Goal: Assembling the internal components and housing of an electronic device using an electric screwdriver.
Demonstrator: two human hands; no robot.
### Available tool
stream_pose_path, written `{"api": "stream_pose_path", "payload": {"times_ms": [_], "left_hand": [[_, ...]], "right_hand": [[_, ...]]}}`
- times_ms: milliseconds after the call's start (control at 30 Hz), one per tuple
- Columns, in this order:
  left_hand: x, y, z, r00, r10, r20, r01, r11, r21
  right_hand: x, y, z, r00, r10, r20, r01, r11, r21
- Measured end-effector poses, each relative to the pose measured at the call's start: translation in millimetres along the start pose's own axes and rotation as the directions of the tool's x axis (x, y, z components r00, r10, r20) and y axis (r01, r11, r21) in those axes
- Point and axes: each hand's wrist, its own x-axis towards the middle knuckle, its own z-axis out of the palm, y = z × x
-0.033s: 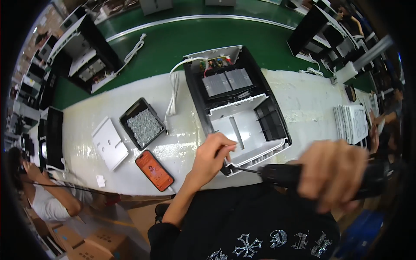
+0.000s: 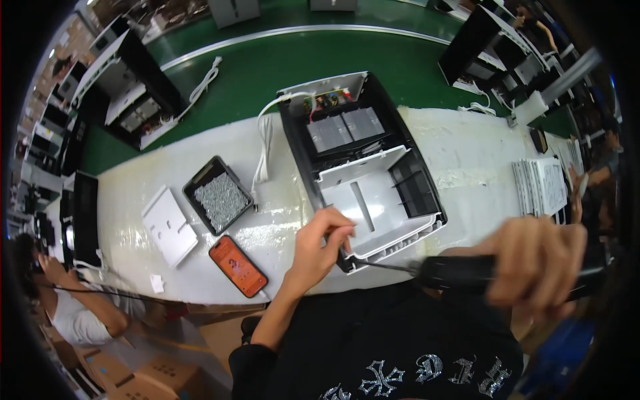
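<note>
A black housing [image 2: 400,100] with a white inner frame [image 2: 347,193] lies open on the bench in front of me. My left hand [image 2: 319,243] is at its near left corner, thumb and fingertips pinched together; what they hold, if anything, I cannot make out. In my right hand [image 2: 537,263], somewhat blurred, is a black power screwdriver [image 2: 457,272], held level. Its long thin bit points left, with the tip at the same corner, just below my left fingers. Inside the housing's far part sit two grey blocks [image 2: 347,130] and a circuit board [image 2: 327,100].
Left of the housing are a black tray of screws [image 2: 221,198], a white plate [image 2: 168,227], a phone [image 2: 238,265] with an orange screen and a white cable [image 2: 265,150]. White panels [image 2: 540,190] stand at right. More housings [image 2: 130,87] rest on the green belt [image 2: 267,57]. Co-workers sit on both sides.
My right hand and the power screwdriver have moved slightly right. My left hand is a little further left, still pinched at the corner. The whole view has shifted slightly.
</note>
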Motion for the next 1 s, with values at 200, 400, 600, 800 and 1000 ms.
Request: {"api": "stream_pose_path", "payload": {"times_ms": [200, 400, 600, 800, 1000], "left_hand": [[9.3, 6.8, 13.2, 0.974, 0.21, -0.086, -0.224, 0.95, -0.218], [11.4, 23.0, 23.2, 0.994, 0.038, 0.107, 0.038, 0.779, -0.625], [10.7, 31.4, 24.8, 1.0, -0.02, 0.021, 0.028, 0.822, -0.569], [15.0, 30.9, 15.3, 0.99, 0.087, 0.109, -0.044, 0.934, -0.355], [40.8, 33.7, 7.8, 0.887, 0.16, 0.432, -0.217, 0.972, 0.086]], "right_hand": [[-2.1, -103.3, -2.6, 0.892, -0.452, -0.03, 0.451, 0.892, -0.032], [-36.9, -129.5, 1.5, 0.892, -0.45, 0.028, 0.451, 0.892, -0.024], [-63.6, -150.1, -5.8, 0.55, -0.825, 0.128, 0.483, 0.19, -0.855], [-27.7, -112.8, -18.3, 0.333, -0.853, 0.401, 0.341, -0.288, -0.895], [-21.3, -135.1, -21.7, 0.681, -0.665, 0.305, 0.472, 0.081, -0.878]]}}
